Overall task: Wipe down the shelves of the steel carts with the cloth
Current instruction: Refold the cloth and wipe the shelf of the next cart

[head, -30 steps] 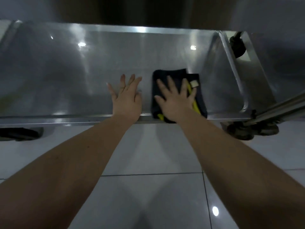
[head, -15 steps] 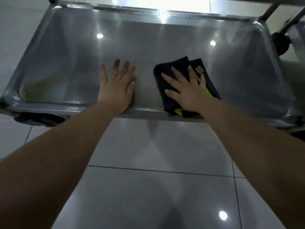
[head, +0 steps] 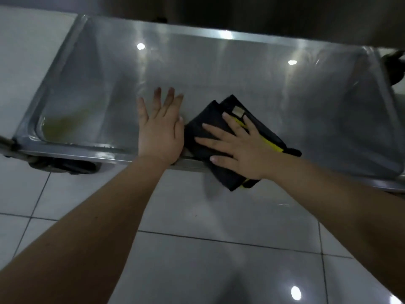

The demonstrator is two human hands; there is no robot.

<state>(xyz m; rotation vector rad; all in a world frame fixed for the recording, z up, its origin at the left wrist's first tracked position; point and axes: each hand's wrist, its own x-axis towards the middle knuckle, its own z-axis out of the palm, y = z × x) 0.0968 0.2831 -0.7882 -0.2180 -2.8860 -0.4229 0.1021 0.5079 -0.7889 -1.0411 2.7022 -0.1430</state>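
A low steel cart shelf point(head: 241, 69) with a raised rim fills the upper half of the head view. A folded dark cloth point(head: 208, 126) with yellow trim and a small tan label lies at the shelf's near edge, one corner hanging over the rim. My right hand point(head: 238, 150) presses flat on the cloth, fingers spread and pointing left. My left hand point(head: 161, 130) rests flat on the bare steel just left of the cloth, its fingers straight. An upper shelf shades the back of the tray.
A yellowish smear or reflection point(head: 63, 126) shows in the shelf's near left corner. A caster wheel point(head: 65, 167) sits under the near left rim. Another dark wheel point(head: 394, 64) is at the far right. Glossy white floor tiles point(head: 197, 260) lie below.
My right hand has slid the cloth left and toward me, so it now touches my left hand and overhangs the near rim. The view has shifted and tilted.
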